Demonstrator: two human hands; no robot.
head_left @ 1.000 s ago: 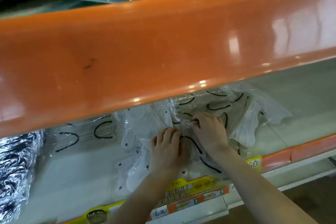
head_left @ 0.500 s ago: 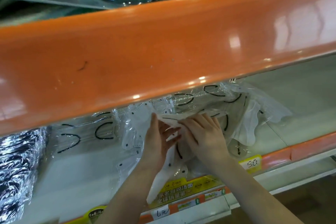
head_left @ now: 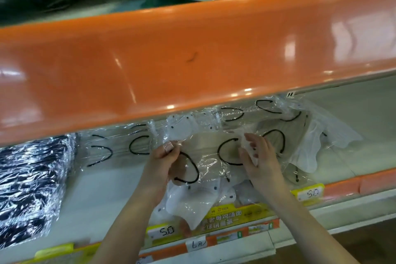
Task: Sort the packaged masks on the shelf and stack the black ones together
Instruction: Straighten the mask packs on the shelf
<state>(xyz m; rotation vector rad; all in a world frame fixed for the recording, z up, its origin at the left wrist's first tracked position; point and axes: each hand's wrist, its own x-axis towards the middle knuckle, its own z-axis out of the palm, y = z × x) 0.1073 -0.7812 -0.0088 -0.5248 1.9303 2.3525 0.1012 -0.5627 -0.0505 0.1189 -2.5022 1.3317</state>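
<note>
On the lower shelf [head_left: 102, 203] lies a loose heap of clear-wrapped masks. My left hand [head_left: 162, 163] pinches the left edge of a clear packet holding a beige mask with black ear loops [head_left: 210, 156], lifted off the heap. My right hand [head_left: 261, 156] grips the same packet's right side, fingers curled over the film. White masks with black dots [head_left: 188, 206] hang under the packet at the shelf front. More beige masks with black loops [head_left: 276, 120] and a white mask [head_left: 306, 150] lie behind and to the right. No black mask is plainly visible.
The orange front of the upper shelf [head_left: 192, 60] overhangs and hides the back of the heap. A black-and-white patterned wrapped bundle [head_left: 27, 188] sits at the left. Another clear packet with black loops [head_left: 113, 150] lies left of my hands. Yellow price tags [head_left: 308, 194] line the shelf edge.
Both hands moved apart from pressing together on the heap; they now hold a beige mask packet by its two sides, raised above the white masks.
</note>
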